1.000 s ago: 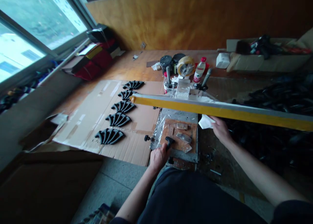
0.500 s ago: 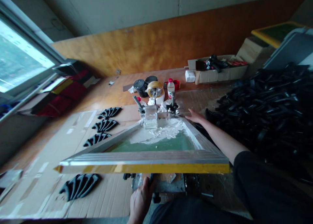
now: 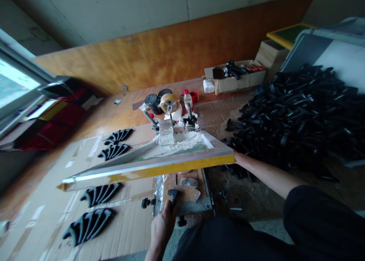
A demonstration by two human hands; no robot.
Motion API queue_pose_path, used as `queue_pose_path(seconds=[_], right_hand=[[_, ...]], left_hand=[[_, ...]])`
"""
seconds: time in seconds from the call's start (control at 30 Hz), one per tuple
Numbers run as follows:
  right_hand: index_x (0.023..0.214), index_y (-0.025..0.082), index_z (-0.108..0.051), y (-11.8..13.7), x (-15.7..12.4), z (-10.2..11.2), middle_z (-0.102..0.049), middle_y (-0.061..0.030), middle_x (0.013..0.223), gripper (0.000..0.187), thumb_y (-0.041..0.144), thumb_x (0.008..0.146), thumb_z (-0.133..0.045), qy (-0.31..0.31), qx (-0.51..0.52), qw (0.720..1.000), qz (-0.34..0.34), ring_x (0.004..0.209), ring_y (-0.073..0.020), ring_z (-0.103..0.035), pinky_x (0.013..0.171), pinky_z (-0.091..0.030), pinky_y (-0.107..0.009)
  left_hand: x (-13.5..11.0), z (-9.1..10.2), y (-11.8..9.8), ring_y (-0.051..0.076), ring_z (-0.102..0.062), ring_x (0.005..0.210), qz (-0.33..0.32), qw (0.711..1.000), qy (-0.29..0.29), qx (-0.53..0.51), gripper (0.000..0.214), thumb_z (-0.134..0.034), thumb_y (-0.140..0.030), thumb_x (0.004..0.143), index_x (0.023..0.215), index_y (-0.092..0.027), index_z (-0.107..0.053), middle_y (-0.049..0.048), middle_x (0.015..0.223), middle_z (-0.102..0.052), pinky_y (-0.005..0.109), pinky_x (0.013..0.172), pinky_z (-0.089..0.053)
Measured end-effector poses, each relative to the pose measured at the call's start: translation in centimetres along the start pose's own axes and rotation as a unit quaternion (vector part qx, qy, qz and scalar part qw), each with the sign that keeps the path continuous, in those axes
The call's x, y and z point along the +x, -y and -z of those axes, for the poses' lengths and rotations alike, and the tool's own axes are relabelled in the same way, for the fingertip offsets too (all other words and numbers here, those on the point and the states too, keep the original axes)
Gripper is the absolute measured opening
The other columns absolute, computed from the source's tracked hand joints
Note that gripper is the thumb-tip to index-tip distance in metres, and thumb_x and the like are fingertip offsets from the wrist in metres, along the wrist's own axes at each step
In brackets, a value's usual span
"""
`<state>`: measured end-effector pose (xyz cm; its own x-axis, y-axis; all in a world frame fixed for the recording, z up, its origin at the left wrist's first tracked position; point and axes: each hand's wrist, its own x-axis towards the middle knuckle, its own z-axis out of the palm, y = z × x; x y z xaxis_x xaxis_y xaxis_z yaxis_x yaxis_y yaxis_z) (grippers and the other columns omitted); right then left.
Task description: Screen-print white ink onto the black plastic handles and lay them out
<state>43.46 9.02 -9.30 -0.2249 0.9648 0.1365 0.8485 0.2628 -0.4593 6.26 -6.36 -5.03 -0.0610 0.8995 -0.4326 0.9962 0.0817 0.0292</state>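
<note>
My left hand (image 3: pixel 163 223) is closed around a black T-shaped plastic piece (image 3: pixel 172 194), whose head sticks up above the fist. It is over the near end of a small metal-edged printing base (image 3: pixel 196 205). Above that base a screen-printing frame (image 3: pixel 182 166) is raised at a tilt, yellow tape along its near edge. Whitish paste (image 3: pixel 185 142) coats the far part of its green mesh. My right hand (image 3: pixel 237 159) is at the frame's near right corner, which hides its fingers; I cannot tell whether it grips anything.
Several black ribbed fan-like groups of parts (image 3: pixel 89 226) lie on cardboard (image 3: pixel 125 226) at left. A big heap of black plastic parts (image 3: pixel 288 128) fills the right. Behind the frame stand a bottle (image 3: pixel 187 99), a tape roll (image 3: pixel 169 102) and an open carton (image 3: pixel 239 83).
My right hand has come back from beside the frame's far end to its near right corner. The frame appears tilted differently, baring more of the base. My left hand still holds the black piece.
</note>
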Motion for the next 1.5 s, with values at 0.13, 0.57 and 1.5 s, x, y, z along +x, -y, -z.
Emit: queue_pose_path(seconds=[0.13,0.57,1.5], right_hand=[[0.097,0.031,-0.072,-0.5,-2.2,2.3,-0.074,0.0020,0.085,0.021,0.040,0.079,-0.066,0.046,0.061,0.997,-0.026,0.081,-0.0206,-0.069,0.074,-0.050,-0.031],[0.077,0.020,-0.063,-1.8,-6.1,7.1,-0.068,-0.0041,0.071,0.043,0.058,0.063,-0.075,-0.097,0.215,0.934,-0.269,0.051,-0.0183,-0.063,0.051,-0.049,-0.030],[0.103,0.027,-0.074,17.3,-1.7,-4.6,-0.061,-0.0064,0.091,0.027,0.019,0.090,-0.053,-0.003,-0.032,0.986,0.161,0.090,-0.0203,-0.055,0.081,-0.045,-0.031]], left_hand=[[0.1,1.2,-0.9,0.020,-0.072,0.079,-0.011,0.999,-0.024,-0.027,0.025,-0.036,-0.043,0.097,0.096,-0.024,-0.053,0.0018,0.080,-0.073,0.022,0.054,-0.036],[4.1,5.1,-15.2,0.021,-0.058,0.114,-0.326,0.916,-0.179,-0.151,0.040,-0.052,-0.041,0.092,0.126,-0.020,-0.056,0.0079,0.121,-0.065,0.035,0.102,-0.044],[4.9,20.2,0.5,0.010,-0.050,0.051,-0.207,0.664,-0.245,-0.675,0.052,-0.038,-0.057,0.092,0.104,-0.015,-0.067,-0.0004,0.057,-0.055,0.021,0.051,-0.043]])
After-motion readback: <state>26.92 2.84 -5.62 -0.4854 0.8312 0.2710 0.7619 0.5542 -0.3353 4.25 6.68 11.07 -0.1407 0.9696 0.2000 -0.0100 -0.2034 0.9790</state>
